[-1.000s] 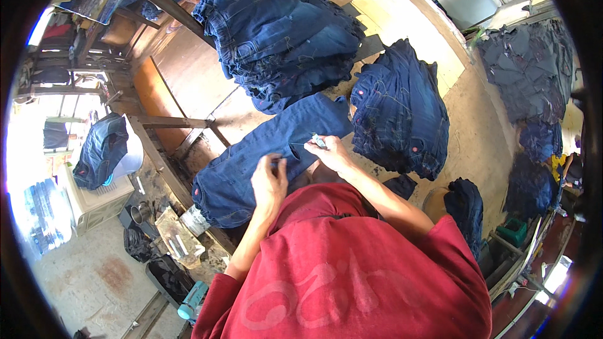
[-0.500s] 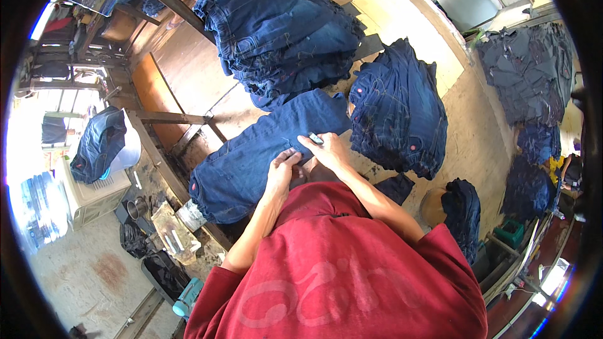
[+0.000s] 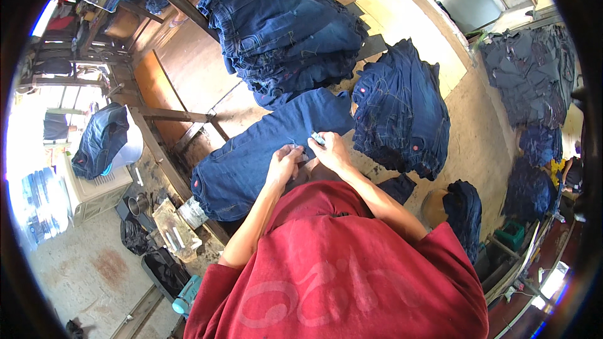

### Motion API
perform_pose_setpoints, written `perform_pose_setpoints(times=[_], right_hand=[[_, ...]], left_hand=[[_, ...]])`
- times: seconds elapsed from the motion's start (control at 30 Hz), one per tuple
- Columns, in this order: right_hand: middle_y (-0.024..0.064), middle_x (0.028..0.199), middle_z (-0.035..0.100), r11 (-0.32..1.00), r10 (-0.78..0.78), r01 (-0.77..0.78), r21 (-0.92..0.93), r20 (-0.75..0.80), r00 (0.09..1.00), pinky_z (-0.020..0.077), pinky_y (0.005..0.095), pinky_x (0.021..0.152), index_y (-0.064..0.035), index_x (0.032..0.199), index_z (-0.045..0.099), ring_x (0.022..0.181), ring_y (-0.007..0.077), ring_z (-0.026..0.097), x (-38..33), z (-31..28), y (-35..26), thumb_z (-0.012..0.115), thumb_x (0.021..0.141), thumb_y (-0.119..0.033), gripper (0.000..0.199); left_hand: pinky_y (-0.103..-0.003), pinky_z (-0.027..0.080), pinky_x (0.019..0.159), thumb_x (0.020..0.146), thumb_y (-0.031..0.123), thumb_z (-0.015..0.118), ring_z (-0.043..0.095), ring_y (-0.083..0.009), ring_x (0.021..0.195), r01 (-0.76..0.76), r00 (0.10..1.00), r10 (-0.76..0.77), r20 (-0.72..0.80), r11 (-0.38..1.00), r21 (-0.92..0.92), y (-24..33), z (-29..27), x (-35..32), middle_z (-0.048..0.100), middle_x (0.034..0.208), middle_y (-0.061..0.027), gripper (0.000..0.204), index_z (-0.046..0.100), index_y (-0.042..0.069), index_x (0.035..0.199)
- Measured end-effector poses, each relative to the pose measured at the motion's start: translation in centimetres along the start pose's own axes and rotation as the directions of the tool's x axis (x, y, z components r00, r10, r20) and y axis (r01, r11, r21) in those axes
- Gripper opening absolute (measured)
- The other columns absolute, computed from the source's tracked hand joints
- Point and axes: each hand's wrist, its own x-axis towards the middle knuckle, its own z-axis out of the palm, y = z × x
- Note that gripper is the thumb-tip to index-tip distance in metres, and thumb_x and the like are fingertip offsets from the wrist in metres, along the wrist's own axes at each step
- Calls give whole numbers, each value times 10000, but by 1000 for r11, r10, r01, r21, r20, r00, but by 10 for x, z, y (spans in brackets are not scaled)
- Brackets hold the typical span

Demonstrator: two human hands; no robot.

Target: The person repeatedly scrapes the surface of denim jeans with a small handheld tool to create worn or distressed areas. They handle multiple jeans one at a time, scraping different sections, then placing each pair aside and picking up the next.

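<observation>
2 hands at work on 1 pair of dark blue jeans spread on a wooden counter.

At the far left a denim garment (image 3: pixel 100 141) hangs over a pale box-like unit, well apart from the work. The counter (image 3: pixel 188 75) carries the flat jeans (image 3: pixel 251 157), which lie slantwise just in front of the person's red shirt (image 3: pixel 339 276). The left hand (image 3: pixel 284 164) rests on the jeans near their middle, fingers curled narrow and pinching the cloth, its forearm coming up bare from the lower edge. Just beside it, nearly touching, the right hand (image 3: pixel 330 150) is closed on a small pale blue tool (image 3: pixel 318 139) held against the fabric, wrist bent inward. Behind lies 1 tall stack of folded jeans (image 3: pixel 282 31); to the right a second pile (image 3: pixel 402 113) stands just beside the right hand.
</observation>
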Motion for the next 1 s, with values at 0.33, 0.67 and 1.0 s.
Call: perform_pose_setpoints(times=[0.33, 0.67, 1.0], right_hand=[[131, 619, 652, 997, -56, 56, 53, -7, 998, 471, 423, 561, 7, 756, 660, 543, 232, 643, -1, 3, 3, 730, 1001, -292, 393], [167, 649, 652, 996, -85, 85, 18, -8, 996, 486, 455, 597, 13, 790, 671, 590, 280, 665, -1, 1, 4, 762, 972, -271, 350], [174, 690, 649, 993, -107, 109, 44, -33, 994, 509, 449, 653, -35, 1023, 662, 643, 296, 658, -1, -25, -6, 716, 1046, -361, 332]], left_hand=[[-286, 365, 438, 1073, 236, 635, 425, -86, 459, 176, 984, -176, 22, 954, -243, -6, -3, -10, 693, 812, -48, 200, 641, 59, 979], [-302, 322, 421, 1039, 226, 644, 405, -97, 436, 196, 979, -204, -8, 949, -247, 0, 3, -7, 615, 716, -26, 225, 648, 48, 902], [-279, 326, 438, 1017, 104, 572, 396, -85, 467, 293, 949, -227, 221, 893, -342, 10, -10, -3, 759, 978, -97, 362, 561, -10, 1360]])
